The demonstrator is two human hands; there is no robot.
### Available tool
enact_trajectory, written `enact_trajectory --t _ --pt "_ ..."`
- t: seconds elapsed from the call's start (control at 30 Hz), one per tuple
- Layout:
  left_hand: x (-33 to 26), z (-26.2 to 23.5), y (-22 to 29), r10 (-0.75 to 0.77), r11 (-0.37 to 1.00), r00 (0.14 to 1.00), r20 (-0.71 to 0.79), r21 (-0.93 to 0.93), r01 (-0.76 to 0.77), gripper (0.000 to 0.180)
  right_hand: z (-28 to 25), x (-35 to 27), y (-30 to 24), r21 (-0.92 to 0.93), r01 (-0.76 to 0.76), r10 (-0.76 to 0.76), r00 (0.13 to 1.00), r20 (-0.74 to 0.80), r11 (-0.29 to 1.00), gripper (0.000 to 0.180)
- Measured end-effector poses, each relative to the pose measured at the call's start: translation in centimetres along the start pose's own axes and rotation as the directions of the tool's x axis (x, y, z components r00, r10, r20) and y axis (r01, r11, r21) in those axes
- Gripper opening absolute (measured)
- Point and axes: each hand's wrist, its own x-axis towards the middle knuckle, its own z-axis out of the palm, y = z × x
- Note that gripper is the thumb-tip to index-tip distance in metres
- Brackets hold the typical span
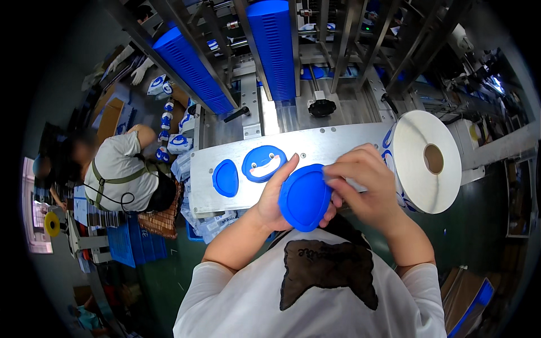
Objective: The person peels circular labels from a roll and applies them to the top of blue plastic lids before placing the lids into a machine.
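Observation:
Low in front of my chest, my left hand (269, 207) is closed round a blue plastic lid (304, 197), a rounded shallow shell with a raised rim, tilted toward me. The thumb lies along its left edge and other fingertips show past the right edge. My right hand (369, 183) pinches at the lid's upper right rim; whether something thin is also between those fingers cannot be made out. Beyond them, a blue lid with a smiling cartoon face (264, 164) rests on the metal plate (332, 142). Left of it lies a smaller plain blue shell (226, 178).
A large white label roll (412, 163) stands right of the plate. Tall blue stacks (272, 53) rise between the machine's metal uprights, near a black knob (322, 107). To the left, another person (123, 169) sits by a blue crate (135, 242) and bagged pieces.

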Motion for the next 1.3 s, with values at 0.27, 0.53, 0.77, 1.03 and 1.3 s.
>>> enact_trajectory --t 0.27,0.53,0.77,1.03,1.3 --pt "-0.6 -0.8 -1.1 0.159 0.98 0.986 -0.056 0.131 -0.15 0.054 2.5 0.9 -0.1 -0.223 0.129 -0.119 0.991 0.059 0.966 0.031" --pt "-1.5 -0.9 0.6 0.247 0.969 0.969 0.003 0.001 -0.247 0.056 0.3 0.2 -1.1 0.044 0.122 -0.127 0.982 0.138 0.992 0.018" --pt "-1.5 -0.2 -0.5 0.264 0.954 0.964 -0.017 0.15 -0.258 0.063 2.3 2.0 -0.8 -0.072 0.2 -0.198 0.98 0.032 0.977 0.02" --pt "-1.7 -1.7 1.0 0.361 0.932 0.932 0.04 0.01 -0.362 0.065 -1.4 -0.2 0.9 0.183 0.012 -0.004 0.999 -0.044 0.983 0.018" --pt "-0.7 0.3 0.9 0.426 0.884 0.905 -0.009 0.216 -0.414 0.074 0.2 -0.4 1.3 0.147 -0.144 0.143 0.99 0.021 0.979 0.017"
